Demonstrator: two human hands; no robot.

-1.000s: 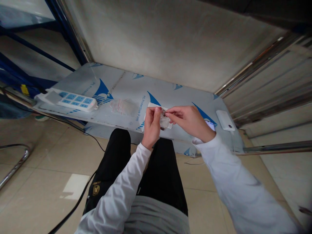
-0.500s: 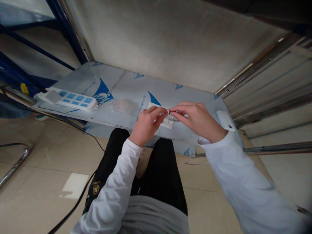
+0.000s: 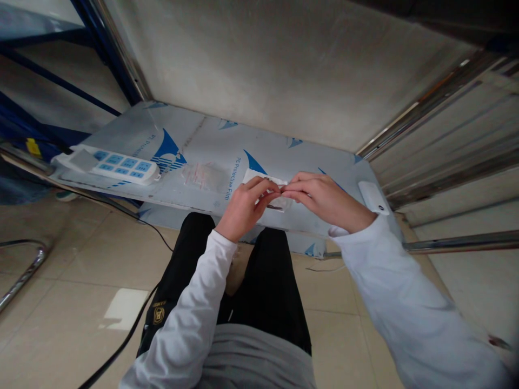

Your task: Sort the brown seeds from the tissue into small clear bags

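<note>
My left hand and my right hand meet fingertip to fingertip above the front part of the metal shelf. Both are closed in a pinch. Whatever sits between the fingertips is too small and too covered to make out. Beneath them lies a white sheet of paper, largely hidden by the fingers. A small clear plastic bag shows just under my right fingers. Left of my hands, a clear bag with red stripes rests flat on the shelf.
A white power strip with blue sockets lies at the shelf's left end. On the right end is a white oblong device. Chrome posts and a rail frame the shelf. A black cable runs across the floor at left.
My fingertips have drawn closer together, and the small dark piece seen between them earlier is now covered. My right fingers have folded in more. The view has shifted slightly.
</note>
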